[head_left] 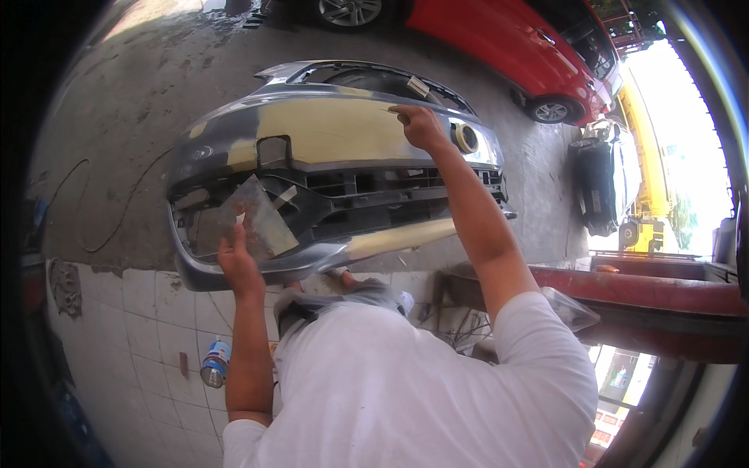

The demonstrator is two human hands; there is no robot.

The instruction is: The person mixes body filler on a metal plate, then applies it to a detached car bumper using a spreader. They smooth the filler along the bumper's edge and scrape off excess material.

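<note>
A grey car bumper [226, 148] with broad pale yellow filler patches [335, 129] lies in front of me. My left hand [241, 261] holds a flat, square, greyish board [261, 210] over the bumper's lower left opening. A yellowish smear marks the board's lower corner. On the bumper's upper surface, right of its middle, my right hand [424, 129] is closed with its fingertips at the edge of the filler. Whatever it pinches is small and mostly hidden by the fingers. A round yellow ring [466, 138] sits just right of that hand.
A small pale rectangular piece [419, 86] rests at the bumper's far edge. Left of my legs, a blue can [215, 363] stands on the tiles. Beyond are a red car [499, 47], a dark vehicle [601, 183] and a cable [115, 226]. Red metal beams [640, 296] run at right.
</note>
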